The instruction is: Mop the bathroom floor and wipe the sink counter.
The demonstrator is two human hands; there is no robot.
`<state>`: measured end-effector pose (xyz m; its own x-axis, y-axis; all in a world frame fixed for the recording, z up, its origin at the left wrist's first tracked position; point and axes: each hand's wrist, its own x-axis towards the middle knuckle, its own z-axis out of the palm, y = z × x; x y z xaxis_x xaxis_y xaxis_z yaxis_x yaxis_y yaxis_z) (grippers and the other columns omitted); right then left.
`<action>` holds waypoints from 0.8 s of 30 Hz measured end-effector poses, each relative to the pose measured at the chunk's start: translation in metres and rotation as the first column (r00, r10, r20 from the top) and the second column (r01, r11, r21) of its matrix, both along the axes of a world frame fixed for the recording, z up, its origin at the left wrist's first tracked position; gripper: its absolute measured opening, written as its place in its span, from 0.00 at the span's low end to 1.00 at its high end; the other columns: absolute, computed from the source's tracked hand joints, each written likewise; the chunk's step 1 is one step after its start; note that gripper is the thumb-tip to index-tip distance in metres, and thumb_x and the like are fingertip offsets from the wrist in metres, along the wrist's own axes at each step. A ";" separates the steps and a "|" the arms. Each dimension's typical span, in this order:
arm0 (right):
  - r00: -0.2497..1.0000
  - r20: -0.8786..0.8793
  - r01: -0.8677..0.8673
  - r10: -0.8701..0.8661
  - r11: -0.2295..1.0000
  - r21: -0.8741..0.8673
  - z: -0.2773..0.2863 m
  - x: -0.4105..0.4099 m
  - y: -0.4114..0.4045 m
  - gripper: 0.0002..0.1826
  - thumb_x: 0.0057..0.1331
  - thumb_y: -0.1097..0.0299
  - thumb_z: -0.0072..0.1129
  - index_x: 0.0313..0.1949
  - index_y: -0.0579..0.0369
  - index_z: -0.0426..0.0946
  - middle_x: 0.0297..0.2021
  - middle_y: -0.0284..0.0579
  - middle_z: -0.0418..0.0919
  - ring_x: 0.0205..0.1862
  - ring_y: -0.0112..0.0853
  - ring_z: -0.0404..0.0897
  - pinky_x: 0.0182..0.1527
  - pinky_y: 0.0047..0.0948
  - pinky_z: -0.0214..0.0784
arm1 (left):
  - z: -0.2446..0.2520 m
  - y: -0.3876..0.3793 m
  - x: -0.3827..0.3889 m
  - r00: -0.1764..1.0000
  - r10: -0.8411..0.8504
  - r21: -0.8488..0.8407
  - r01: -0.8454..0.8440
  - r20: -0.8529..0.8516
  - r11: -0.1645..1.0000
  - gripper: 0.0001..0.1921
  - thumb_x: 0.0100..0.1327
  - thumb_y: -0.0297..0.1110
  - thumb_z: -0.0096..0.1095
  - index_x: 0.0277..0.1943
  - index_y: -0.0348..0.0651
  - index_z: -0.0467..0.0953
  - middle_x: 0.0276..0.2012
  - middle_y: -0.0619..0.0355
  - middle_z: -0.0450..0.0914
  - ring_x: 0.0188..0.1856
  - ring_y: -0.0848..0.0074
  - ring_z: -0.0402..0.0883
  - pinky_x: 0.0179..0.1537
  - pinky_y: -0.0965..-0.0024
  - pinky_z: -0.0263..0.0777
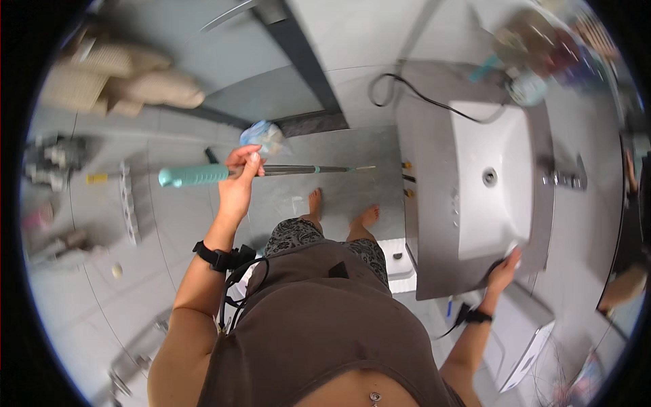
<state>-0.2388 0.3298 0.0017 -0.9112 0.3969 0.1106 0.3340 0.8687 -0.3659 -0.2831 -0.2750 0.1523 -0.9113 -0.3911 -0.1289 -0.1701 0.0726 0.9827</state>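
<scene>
My left hand point(244, 170) is closed round the dark shaft of a long-handled tool point(290, 170), just beside its mint-green ribbed grip. The shaft reaches across over the grey floor towards the vanity; its far end is too small to name. My right hand point(503, 272) rests at the near corner of the white washbasin point(496, 224), with a small white object point(514, 253) at its fingers. Whether those fingers grip that object or press it on the rim is unclear.
A black cable point(432, 100) trails over the grey countertop point(430, 203) into the basin beside the chrome faucet point(567, 179). Blurred toiletries stand beyond. A filled plastic bag point(264, 136) lies by the door frame. Beige towels point(127, 81) hang at upper left. A white bin-like box point(519, 336) stands below the counter.
</scene>
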 end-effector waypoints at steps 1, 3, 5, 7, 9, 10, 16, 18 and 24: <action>0.996 -0.028 -0.085 0.085 0.996 0.002 -0.006 0.013 -0.029 0.19 0.64 0.76 0.38 0.55 0.60 0.63 0.56 0.52 0.64 0.61 0.42 0.59 0.62 0.32 0.46 | -0.003 -0.012 0.006 0.989 0.120 0.101 -0.111 -0.082 0.989 0.09 0.62 0.31 0.53 0.41 0.36 0.70 0.24 0.62 0.68 0.27 0.80 0.66 0.41 0.72 0.64; 0.986 0.006 -0.166 0.167 0.985 -0.047 0.002 0.029 -0.104 0.19 0.64 0.76 0.38 0.55 0.59 0.64 0.56 0.50 0.65 0.61 0.40 0.59 0.62 0.32 0.47 | -0.011 -0.035 0.016 0.944 0.283 0.209 -0.246 -0.170 0.946 0.07 0.61 0.30 0.55 0.38 0.36 0.70 0.23 0.61 0.69 0.26 0.80 0.66 0.38 0.73 0.65; 0.958 0.000 -0.287 0.288 0.956 -0.056 0.008 0.028 -0.152 0.18 0.64 0.76 0.39 0.54 0.60 0.65 0.56 0.49 0.65 0.61 0.39 0.59 0.62 0.31 0.49 | -0.007 -0.063 0.037 0.860 0.431 0.358 -0.325 -0.272 0.875 0.08 0.61 0.32 0.56 0.32 0.38 0.68 0.21 0.62 0.66 0.24 0.80 0.63 0.35 0.72 0.62; 0.982 -0.062 -0.190 0.180 0.943 -0.273 0.016 0.016 -0.195 0.17 0.63 0.76 0.40 0.52 0.60 0.68 0.55 0.48 0.66 0.60 0.38 0.61 0.60 0.31 0.53 | -0.001 -0.089 0.062 0.795 0.522 0.369 -0.406 -0.309 0.836 0.09 0.60 0.33 0.57 0.30 0.39 0.66 0.21 0.62 0.66 0.25 0.79 0.62 0.32 0.73 0.59; 0.962 -0.167 -0.263 0.216 0.900 -0.349 0.011 -0.009 -0.210 0.16 0.63 0.76 0.41 0.49 0.60 0.70 0.51 0.47 0.70 0.56 0.35 0.67 0.56 0.30 0.57 | 0.008 -0.111 0.098 0.740 0.615 0.402 -0.494 -0.272 0.771 0.09 0.61 0.34 0.56 0.30 0.39 0.67 0.20 0.63 0.66 0.25 0.79 0.63 0.32 0.74 0.60; 0.971 -0.114 -0.240 0.212 0.875 -0.421 0.012 -0.027 -0.221 0.15 0.63 0.76 0.41 0.49 0.61 0.71 0.48 0.46 0.73 0.52 0.33 0.70 0.54 0.28 0.59 | 0.008 -0.122 0.115 0.729 0.622 0.388 -0.505 -0.285 0.771 0.09 0.60 0.34 0.57 0.29 0.40 0.68 0.21 0.63 0.67 0.25 0.80 0.64 0.31 0.75 0.59; 0.634 -0.179 -0.608 0.753 0.342 -0.716 0.042 -0.069 -0.442 0.12 0.62 0.73 0.44 0.43 0.60 0.73 0.32 0.40 0.77 0.34 0.23 0.73 0.37 0.20 0.65 | 0.031 -0.175 0.203 0.601 0.760 0.439 -0.630 -0.247 0.641 0.10 0.60 0.36 0.57 0.27 0.42 0.68 0.21 0.64 0.65 0.26 0.79 0.62 0.32 0.73 0.58; 0.326 0.011 -0.549 0.945 0.199 -0.812 0.074 -0.043 -0.547 0.16 0.60 0.70 0.50 0.49 0.57 0.69 0.29 0.40 0.78 0.30 0.23 0.74 0.32 0.23 0.66 | 0.042 -0.188 0.221 0.569 0.787 0.423 -0.669 -0.237 0.611 0.10 0.60 0.36 0.57 0.27 0.41 0.68 0.22 0.64 0.65 0.26 0.79 0.62 0.32 0.74 0.58; -0.368 0.143 -0.795 0.919 -0.231 -0.561 0.080 0.086 -0.775 0.32 0.52 0.49 0.59 0.53 0.53 0.66 0.24 0.46 0.75 0.28 0.39 0.75 0.34 0.36 0.67 | 0.082 -0.234 0.259 0.667 0.736 0.348 -0.666 -0.118 0.660 0.09 0.57 0.34 0.61 0.35 0.40 0.72 0.26 0.66 0.68 0.31 0.85 0.64 0.33 0.75 0.60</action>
